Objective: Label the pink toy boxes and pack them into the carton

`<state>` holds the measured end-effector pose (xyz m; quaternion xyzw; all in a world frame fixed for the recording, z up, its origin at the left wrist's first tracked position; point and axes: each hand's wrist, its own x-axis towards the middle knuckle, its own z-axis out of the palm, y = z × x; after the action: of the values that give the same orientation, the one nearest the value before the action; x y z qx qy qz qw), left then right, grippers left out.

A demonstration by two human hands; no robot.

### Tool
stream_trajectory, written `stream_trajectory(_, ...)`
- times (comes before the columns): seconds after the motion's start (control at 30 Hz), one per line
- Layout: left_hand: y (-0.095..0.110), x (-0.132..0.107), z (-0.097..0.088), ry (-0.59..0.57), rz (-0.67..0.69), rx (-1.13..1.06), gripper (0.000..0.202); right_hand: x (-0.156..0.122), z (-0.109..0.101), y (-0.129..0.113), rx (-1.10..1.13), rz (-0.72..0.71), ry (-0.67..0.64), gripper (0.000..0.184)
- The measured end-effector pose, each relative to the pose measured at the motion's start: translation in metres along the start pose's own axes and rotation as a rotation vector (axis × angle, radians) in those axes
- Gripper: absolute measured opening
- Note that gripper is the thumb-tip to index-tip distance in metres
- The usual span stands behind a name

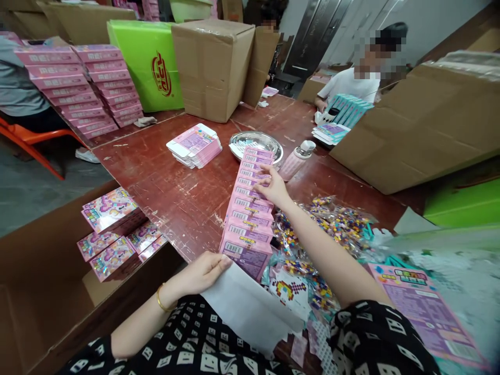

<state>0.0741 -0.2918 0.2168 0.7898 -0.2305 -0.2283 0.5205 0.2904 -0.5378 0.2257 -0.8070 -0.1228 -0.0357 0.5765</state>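
A long row of pink boxes [250, 208] lies on the red-brown table [164, 177], running from the near edge toward a metal bowl [255, 141]. My right hand [273, 185] reaches out over the row, fingertips touching a box near its far end. My left hand [203, 271] rests at the near end of the row, fingers curled against the nearest box and a white sheet [250, 307] on my lap. Bags of coloured beads [332, 224] lie to the right of the row.
A stack of flat pink cards [195, 146], a pink bottle [297, 159] and cardboard cartons [213, 65] stand on the table. An open carton with pink boxes [113, 229] sits at the left. Another person [355, 83] works at the far side.
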Motion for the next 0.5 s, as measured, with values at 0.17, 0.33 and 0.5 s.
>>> stream_trajectory(0.17,0.0012,0.0061,0.0014,-0.010,0.037,-0.002,0.049,0.0015,-0.0033,0.0011,0.028,0.002,-0.010,0.076)
stream_trajectory(0.33,0.0001,0.0064,0.0049,0.002,0.041,-0.003,0.049,0.0046,-0.0031,0.0051,-0.078,-0.024,-0.057,0.077)
stream_trajectory(0.5,-0.0015,0.0044,0.0056,0.007,0.016,-0.012,0.050,0.0084,-0.0024,0.0099,-0.194,-0.086,-0.060,0.078)
